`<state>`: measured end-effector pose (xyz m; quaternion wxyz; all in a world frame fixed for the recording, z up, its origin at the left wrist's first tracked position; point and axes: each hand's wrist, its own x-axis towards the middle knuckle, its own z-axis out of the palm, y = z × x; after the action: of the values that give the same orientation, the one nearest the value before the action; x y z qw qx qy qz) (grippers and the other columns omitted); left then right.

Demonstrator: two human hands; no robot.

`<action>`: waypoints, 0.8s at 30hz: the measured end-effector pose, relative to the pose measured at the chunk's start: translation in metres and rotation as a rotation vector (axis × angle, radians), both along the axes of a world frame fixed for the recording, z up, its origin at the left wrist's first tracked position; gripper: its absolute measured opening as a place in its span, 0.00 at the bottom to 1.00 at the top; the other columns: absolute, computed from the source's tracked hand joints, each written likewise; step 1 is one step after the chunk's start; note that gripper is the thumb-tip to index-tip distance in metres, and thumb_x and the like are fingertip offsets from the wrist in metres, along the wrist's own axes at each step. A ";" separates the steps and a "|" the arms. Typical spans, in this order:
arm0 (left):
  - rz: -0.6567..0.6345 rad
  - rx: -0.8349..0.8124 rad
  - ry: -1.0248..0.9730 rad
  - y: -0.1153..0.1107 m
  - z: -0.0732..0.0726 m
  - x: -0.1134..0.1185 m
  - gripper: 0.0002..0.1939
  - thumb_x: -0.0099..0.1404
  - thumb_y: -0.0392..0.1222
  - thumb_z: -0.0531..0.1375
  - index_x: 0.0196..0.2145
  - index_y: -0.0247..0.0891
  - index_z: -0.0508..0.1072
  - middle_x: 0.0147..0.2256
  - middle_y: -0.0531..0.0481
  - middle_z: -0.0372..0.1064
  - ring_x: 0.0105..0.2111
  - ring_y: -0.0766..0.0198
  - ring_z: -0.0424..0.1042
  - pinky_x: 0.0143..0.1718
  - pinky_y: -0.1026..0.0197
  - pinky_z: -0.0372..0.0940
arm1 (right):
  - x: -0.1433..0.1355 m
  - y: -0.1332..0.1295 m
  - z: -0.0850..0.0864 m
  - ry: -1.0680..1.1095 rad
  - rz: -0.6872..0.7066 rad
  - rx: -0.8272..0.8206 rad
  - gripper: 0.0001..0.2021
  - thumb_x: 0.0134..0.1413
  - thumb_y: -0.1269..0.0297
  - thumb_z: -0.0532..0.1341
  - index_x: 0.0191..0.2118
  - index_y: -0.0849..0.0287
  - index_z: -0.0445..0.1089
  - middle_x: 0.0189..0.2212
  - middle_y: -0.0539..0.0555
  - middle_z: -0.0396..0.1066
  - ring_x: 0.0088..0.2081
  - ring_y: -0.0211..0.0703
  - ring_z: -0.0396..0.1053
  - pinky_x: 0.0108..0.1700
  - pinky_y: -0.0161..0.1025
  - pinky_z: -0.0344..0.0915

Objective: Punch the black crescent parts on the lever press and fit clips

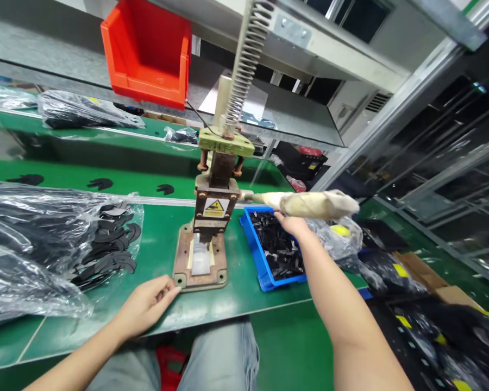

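Observation:
A small hand press (210, 217) stands on the green table, with a rusty base plate (183, 269), a yellow warning label and a long spring above it. A white block sits under the ram. My right hand (292, 222) is raised under the tape-wrapped press lever (309, 203), touching it from below. My left hand (146, 304) rests on the table at the base plate's front left corner, fingers loosely curled; I cannot see anything in it.
A blue tray (264, 274) of small black parts lies right of the press. Clear plastic bags of curved black pieces (106, 244) spread across the left. A red bin (146, 51) sits on the shelf above. More bags and boxes (424, 271) lie at the right.

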<state>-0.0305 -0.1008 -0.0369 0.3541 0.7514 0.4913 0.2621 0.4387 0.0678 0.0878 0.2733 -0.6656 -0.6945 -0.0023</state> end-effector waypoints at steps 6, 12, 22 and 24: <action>0.055 0.075 0.086 -0.004 0.000 0.002 0.21 0.75 0.58 0.51 0.33 0.42 0.71 0.29 0.53 0.69 0.31 0.60 0.69 0.36 0.61 0.63 | 0.000 -0.074 -0.023 -0.224 0.071 -0.491 0.18 0.65 0.53 0.63 0.55 0.59 0.71 0.54 0.57 0.73 0.52 0.45 0.74 0.55 0.50 0.75; 0.125 0.195 0.173 -0.006 -0.002 0.007 0.21 0.76 0.57 0.49 0.33 0.42 0.69 0.29 0.53 0.69 0.32 0.59 0.69 0.37 0.60 0.62 | 0.001 -0.081 -0.027 -0.298 0.083 -0.525 0.20 0.65 0.53 0.63 0.57 0.58 0.70 0.56 0.58 0.72 0.54 0.47 0.73 0.57 0.53 0.74; 0.145 0.259 0.243 -0.007 -0.003 0.013 0.19 0.78 0.53 0.49 0.31 0.42 0.64 0.28 0.54 0.66 0.30 0.61 0.67 0.36 0.61 0.60 | 0.010 -0.017 -0.032 -0.262 -0.046 -0.418 0.22 0.66 0.53 0.62 0.60 0.57 0.67 0.60 0.59 0.69 0.57 0.49 0.71 0.58 0.55 0.73; 0.151 0.248 0.243 -0.008 -0.003 0.013 0.19 0.78 0.53 0.49 0.31 0.42 0.65 0.28 0.54 0.66 0.30 0.61 0.68 0.36 0.60 0.60 | 0.009 -0.004 -0.033 -0.274 -0.054 -0.426 0.22 0.66 0.53 0.62 0.60 0.58 0.68 0.59 0.59 0.69 0.57 0.49 0.72 0.58 0.54 0.73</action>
<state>-0.0176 -0.1085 -0.0396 0.1763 0.7764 0.5493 0.2536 0.4474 0.0643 0.0547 0.0302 -0.7199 -0.6918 0.0467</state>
